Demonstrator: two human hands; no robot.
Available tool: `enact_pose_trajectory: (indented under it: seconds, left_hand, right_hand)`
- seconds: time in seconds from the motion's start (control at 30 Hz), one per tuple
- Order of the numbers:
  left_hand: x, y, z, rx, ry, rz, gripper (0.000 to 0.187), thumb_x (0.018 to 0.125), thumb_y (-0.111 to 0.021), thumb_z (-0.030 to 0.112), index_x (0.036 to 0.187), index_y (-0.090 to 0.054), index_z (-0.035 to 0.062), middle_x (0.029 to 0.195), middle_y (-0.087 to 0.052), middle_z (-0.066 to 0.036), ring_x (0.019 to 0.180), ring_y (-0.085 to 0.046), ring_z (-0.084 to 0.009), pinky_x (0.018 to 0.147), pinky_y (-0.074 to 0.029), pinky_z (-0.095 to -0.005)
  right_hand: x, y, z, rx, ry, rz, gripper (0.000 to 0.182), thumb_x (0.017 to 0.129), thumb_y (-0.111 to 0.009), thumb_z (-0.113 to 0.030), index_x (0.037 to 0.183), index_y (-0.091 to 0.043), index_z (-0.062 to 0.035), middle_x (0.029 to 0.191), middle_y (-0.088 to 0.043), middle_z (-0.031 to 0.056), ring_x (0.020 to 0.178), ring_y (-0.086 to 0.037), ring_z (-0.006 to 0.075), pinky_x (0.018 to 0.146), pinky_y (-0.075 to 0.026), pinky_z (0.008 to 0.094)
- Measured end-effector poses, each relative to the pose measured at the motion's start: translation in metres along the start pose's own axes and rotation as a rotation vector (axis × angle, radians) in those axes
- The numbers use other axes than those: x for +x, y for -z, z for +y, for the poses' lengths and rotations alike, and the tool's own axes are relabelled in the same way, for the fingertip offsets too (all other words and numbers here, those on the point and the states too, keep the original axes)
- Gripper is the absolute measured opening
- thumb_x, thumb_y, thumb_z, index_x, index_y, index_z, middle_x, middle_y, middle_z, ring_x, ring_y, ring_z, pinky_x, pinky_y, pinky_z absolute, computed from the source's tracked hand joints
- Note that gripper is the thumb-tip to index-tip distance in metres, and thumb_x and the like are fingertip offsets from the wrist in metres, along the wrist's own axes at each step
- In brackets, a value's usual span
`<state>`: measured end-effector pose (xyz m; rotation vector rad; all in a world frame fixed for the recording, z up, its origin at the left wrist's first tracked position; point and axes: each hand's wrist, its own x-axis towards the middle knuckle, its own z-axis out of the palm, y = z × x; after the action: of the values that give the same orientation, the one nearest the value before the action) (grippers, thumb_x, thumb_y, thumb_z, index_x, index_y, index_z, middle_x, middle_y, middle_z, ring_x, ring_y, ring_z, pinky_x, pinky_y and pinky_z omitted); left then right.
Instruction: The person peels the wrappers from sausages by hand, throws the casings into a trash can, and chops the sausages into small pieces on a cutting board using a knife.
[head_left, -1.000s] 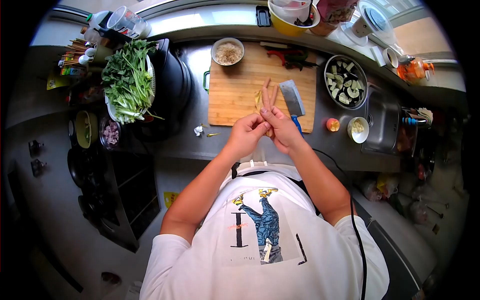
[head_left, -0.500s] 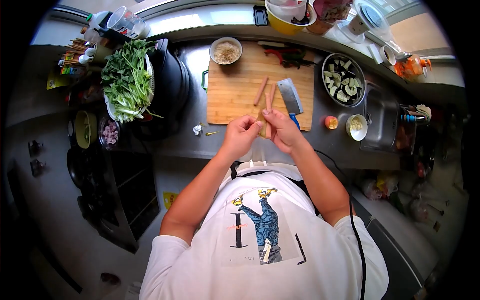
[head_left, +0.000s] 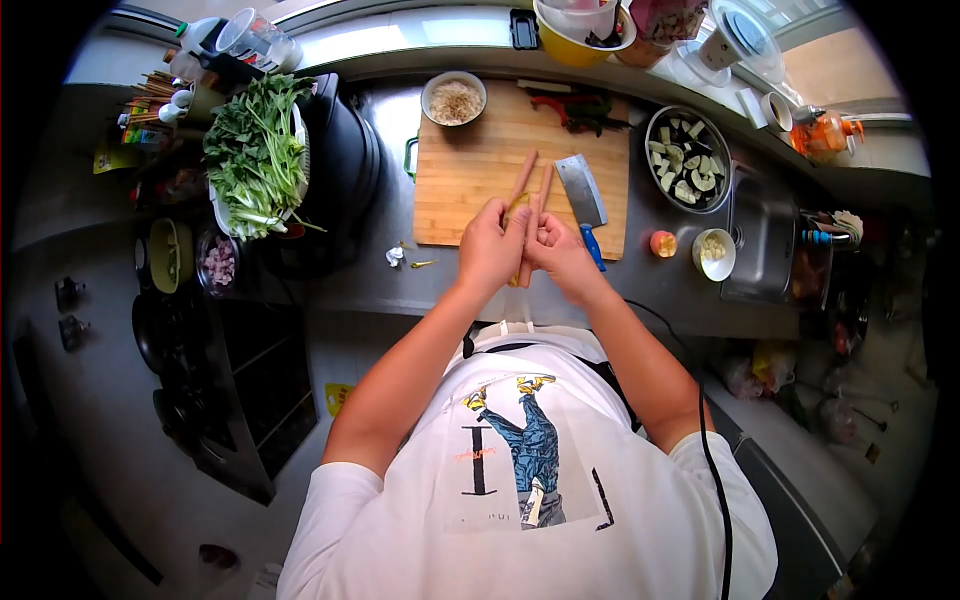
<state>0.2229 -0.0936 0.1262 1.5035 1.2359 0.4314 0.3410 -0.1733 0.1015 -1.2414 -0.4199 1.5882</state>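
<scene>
Over the near edge of the wooden cutting board [head_left: 465, 185], both hands meet around one thin pink sausage [head_left: 531, 230]. My left hand [head_left: 490, 246] is closed on it, with yellowish wrapper showing beside the fingers. My right hand [head_left: 563, 256] pinches the same sausage from the other side. Beyond them, a second sausage [head_left: 524, 172] and a third sausage [head_left: 546, 181] lie on the board, their near ends partly hidden by my hands. A cleaver [head_left: 581, 190] with a blue handle rests right of them.
At the board's back are a bowl of pale shreds [head_left: 454, 98] and red and green peppers [head_left: 575, 108]. Cut eggplant fills a metal bowl [head_left: 686, 160] on the right, near the sink [head_left: 765, 270]. Leafy greens [head_left: 258, 160] stand left. Wrapper scraps [head_left: 395, 257] lie on the counter.
My left hand has turned and moved up along the sausage. My right hand has shifted slightly lower. The held sausage has come slightly nearer my body.
</scene>
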Motion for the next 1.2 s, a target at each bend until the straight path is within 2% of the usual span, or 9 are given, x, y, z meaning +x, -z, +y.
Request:
enact_pose_trajectory:
  seconds: [0.23,0.53,0.63,0.77,0.87,0.97,1.03,1.13,1.2]
  left_hand:
    - [0.006,-0.014,-0.014,-0.205,-0.048,0.143,0.024,0.1,-0.057,0.023,0.091,-0.061,0.0009,0.073,-0.059,-0.001,0.066,-0.05,-0.007,0.057,-0.043,-0.0254]
    - [0.015,-0.012,-0.036,-0.303,-0.115,0.016,0.024,0.099,-0.058,0.021,0.088,-0.063,0.0001,0.072,-0.062,-0.003,0.063,-0.049,-0.0083,0.058,-0.044,-0.027]
    - [0.015,-0.015,-0.037,-0.562,0.073,0.033,0.024,0.099,-0.058,0.021,0.087,-0.063,0.0009,0.073,-0.062,-0.002,0.063,-0.051,-0.0076,0.058,-0.044,-0.0264]
    - [0.012,-0.01,-0.044,-0.482,0.006,0.006,0.024,0.102,-0.055,0.023,0.092,-0.061,0.0026,0.078,-0.061,0.0,0.065,-0.053,-0.0044,0.056,-0.044,-0.0208]
    - [0.005,-0.007,-0.045,-0.546,0.025,-0.014,0.024,0.102,-0.054,0.024,0.093,-0.06,0.0028,0.078,-0.063,-0.001,0.065,-0.056,-0.0063,0.058,-0.046,-0.0213]
    - [0.001,0.004,-0.02,-0.846,0.198,-0.035,0.023,0.102,-0.053,0.025,0.095,-0.058,0.0035,0.08,-0.064,-0.003,0.068,-0.06,-0.0091,0.061,-0.05,-0.0225]
    - [-0.001,0.011,-0.018,-1.017,0.32,-0.04,0.023,0.103,-0.052,0.026,0.096,-0.057,0.004,0.081,-0.065,-0.005,0.07,-0.062,-0.0106,0.062,-0.052,-0.0232]
    - [0.004,0.015,-0.031,-0.98,0.265,-0.08,0.023,0.103,-0.05,0.027,0.098,-0.055,0.0044,0.084,-0.067,-0.007,0.072,-0.066,-0.0134,0.064,-0.054,-0.0253]
    - [0.007,0.009,-0.051,-0.856,0.172,0.081,0.025,0.104,-0.049,0.028,0.097,-0.056,0.0042,0.086,-0.067,-0.008,0.07,-0.065,-0.0128,0.061,-0.054,-0.0258]
  right_hand:
    - [0.0,0.002,-0.004,0.261,-0.046,-0.09,0.029,0.094,-0.056,-0.012,0.123,-0.05,-0.0081,0.11,-0.062,0.0021,0.097,-0.062,0.0111,0.084,-0.05,0.0275]
    - [0.011,-0.003,0.001,0.503,-0.029,-0.034,0.029,0.097,-0.053,-0.016,0.125,-0.05,-0.0082,0.114,-0.06,0.0021,0.108,-0.058,0.0134,0.095,-0.045,0.0301]
    - [0.013,-0.002,0.004,0.711,-0.079,-0.072,0.028,0.097,-0.056,-0.019,0.124,-0.052,-0.0088,0.114,-0.061,0.0021,0.109,-0.058,0.0132,0.096,-0.043,0.0303]
    - [0.008,-0.021,-0.008,0.691,-0.123,0.025,0.024,0.097,-0.056,-0.018,0.119,-0.054,-0.0092,0.109,-0.062,0.0011,0.104,-0.059,0.0131,0.093,-0.045,0.03]
    - [0.01,-0.02,0.002,0.396,-0.095,0.01,0.021,0.096,-0.054,-0.014,0.117,-0.055,-0.0085,0.103,-0.062,0.0009,0.097,-0.061,0.0144,0.089,-0.047,0.0298]
    - [0.02,-0.007,0.018,0.604,-0.081,0.037,0.02,0.097,-0.052,-0.016,0.115,-0.056,-0.0071,0.1,-0.062,0.0023,0.092,-0.063,0.0164,0.087,-0.05,0.0307]
    - [0.023,0.0,0.026,0.828,-0.024,-0.251,0.019,0.098,-0.054,-0.018,0.112,-0.056,-0.0063,0.099,-0.062,0.0035,0.091,-0.062,0.0157,0.085,-0.05,0.032]
    - [0.009,-0.029,0.001,0.728,-0.136,-0.123,0.02,0.096,-0.057,-0.02,0.111,-0.056,-0.0076,0.095,-0.062,0.0034,0.086,-0.06,0.0141,0.082,-0.05,0.0321]
    - [0.005,-0.043,0.002,0.67,-0.224,-0.03,0.02,0.095,-0.059,-0.019,0.112,-0.056,-0.008,0.093,-0.062,0.0031,0.084,-0.059,0.0135,0.082,-0.049,0.0319]
